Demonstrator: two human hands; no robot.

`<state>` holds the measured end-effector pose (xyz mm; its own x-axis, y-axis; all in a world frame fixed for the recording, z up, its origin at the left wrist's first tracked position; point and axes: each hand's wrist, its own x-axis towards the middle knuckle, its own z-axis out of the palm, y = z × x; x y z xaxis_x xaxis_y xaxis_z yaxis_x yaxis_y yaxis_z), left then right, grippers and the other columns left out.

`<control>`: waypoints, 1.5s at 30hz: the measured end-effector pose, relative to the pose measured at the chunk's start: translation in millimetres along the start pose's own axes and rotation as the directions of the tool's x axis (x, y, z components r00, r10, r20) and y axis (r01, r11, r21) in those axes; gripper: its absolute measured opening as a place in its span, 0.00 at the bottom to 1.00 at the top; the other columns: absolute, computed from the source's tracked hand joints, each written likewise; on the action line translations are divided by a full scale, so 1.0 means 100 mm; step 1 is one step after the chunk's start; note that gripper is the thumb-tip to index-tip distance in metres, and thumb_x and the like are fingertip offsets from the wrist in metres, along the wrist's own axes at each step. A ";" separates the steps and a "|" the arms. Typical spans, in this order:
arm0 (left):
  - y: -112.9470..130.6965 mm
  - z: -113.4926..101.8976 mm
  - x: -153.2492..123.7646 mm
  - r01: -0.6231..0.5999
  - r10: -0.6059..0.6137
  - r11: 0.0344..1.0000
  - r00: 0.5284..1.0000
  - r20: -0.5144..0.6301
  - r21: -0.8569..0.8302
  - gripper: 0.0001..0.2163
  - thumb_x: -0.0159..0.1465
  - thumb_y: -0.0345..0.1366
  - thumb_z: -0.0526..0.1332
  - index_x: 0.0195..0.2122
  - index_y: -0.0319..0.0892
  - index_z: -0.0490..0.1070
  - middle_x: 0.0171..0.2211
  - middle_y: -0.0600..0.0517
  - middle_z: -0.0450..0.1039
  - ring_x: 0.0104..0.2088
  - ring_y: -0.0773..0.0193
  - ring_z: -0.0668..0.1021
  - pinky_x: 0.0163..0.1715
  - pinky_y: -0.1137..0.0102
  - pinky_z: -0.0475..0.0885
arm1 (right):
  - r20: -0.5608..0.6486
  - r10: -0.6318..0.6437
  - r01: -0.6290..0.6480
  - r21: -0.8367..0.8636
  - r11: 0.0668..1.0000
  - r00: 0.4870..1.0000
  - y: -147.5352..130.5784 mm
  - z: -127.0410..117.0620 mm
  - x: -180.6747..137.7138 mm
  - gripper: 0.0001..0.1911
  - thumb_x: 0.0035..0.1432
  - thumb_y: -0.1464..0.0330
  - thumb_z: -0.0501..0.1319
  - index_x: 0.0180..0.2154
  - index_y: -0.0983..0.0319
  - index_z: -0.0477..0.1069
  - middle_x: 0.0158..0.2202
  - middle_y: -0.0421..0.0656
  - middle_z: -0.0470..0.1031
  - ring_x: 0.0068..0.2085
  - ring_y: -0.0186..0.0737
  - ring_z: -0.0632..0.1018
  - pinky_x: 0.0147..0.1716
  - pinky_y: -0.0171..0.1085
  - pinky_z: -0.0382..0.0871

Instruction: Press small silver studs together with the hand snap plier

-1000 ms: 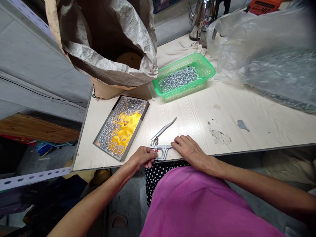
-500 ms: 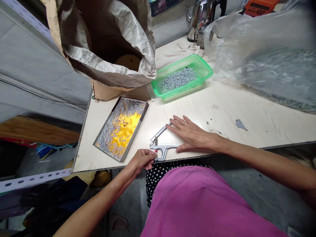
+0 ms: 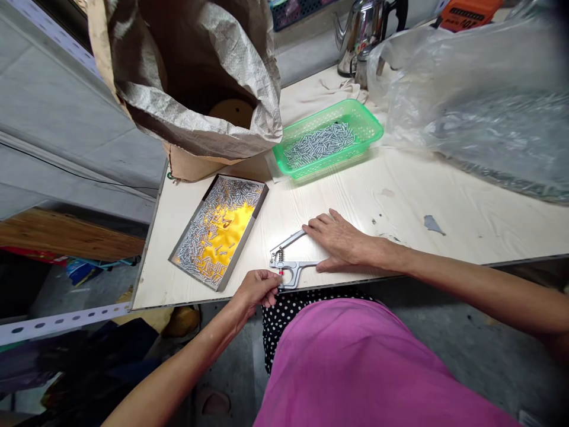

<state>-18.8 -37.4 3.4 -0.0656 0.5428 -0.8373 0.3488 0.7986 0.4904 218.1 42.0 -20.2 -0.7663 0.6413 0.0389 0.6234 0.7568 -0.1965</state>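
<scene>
Snap-fastener pliers (image 3: 292, 265), grey metal with a coil spring and a red tip at the jaw, lie at the table's front edge with their handles spread. My right hand (image 3: 340, 242) is on the handle ends, fingers bent over the upper handle and thumb against the lower one. At the jaw, my left hand (image 3: 260, 287) is closed in a pinch; whatever is between its fingertips is too small to make out. Left of the pliers, a shallow tray (image 3: 240, 246) with a yellow bottom holds many small silvery spring-like pieces (image 3: 195, 249).
Behind the tray stands a large open woven sack (image 3: 195, 133). A green basket (image 3: 326, 169) holds more small metal pieces. A clear plastic bag (image 3: 484, 118) fills the right rear, near a steel kettle (image 3: 362, 35) and an orange box (image 3: 471, 13).
My right hand's fingers have drawn in and bent over the upper handle, where they were more stretched out before. The left hand stays at the jaw.
</scene>
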 end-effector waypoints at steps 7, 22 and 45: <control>-0.01 0.00 0.03 -0.008 0.008 1.000 1.000 0.001 0.016 0.14 0.56 0.42 0.67 0.24 0.39 0.66 0.14 0.60 0.65 0.12 0.74 0.67 0.12 0.78 0.58 | -0.010 -0.001 0.001 0.005 1.000 1.000 -0.05 0.00 -0.01 0.31 0.47 0.53 0.70 0.46 0.65 0.68 0.45 0.51 0.71 0.45 0.52 0.69 0.49 0.51 0.59; 0.25 0.30 0.13 -0.547 0.820 0.016 0.486 0.303 0.837 0.28 0.63 0.43 0.63 0.61 0.41 0.58 0.59 0.40 0.64 0.58 0.50 0.66 0.54 0.56 0.66 | -0.045 0.015 -0.013 0.043 0.999 0.999 -0.17 0.00 -0.13 0.25 0.53 0.57 0.67 0.46 0.67 0.68 0.43 0.51 0.71 0.44 0.50 0.69 0.44 0.46 0.62; 0.35 0.33 0.39 -0.572 0.800 -0.013 0.487 0.351 0.820 0.11 0.67 0.42 0.58 0.40 0.42 0.74 0.35 0.48 0.71 0.40 0.57 0.70 0.39 0.64 0.67 | -0.121 -0.027 0.045 0.150 0.988 0.992 -0.13 0.30 -0.26 0.11 0.66 0.74 0.52 0.32 0.62 0.68 0.32 0.43 0.69 0.36 0.40 0.67 0.37 0.39 0.61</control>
<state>21.4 3.2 -20.4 0.5755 0.8117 -0.1000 0.8001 -0.5335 0.2743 225.3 12.1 -48.4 -0.7582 0.6315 0.1625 0.5581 0.7573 -0.3391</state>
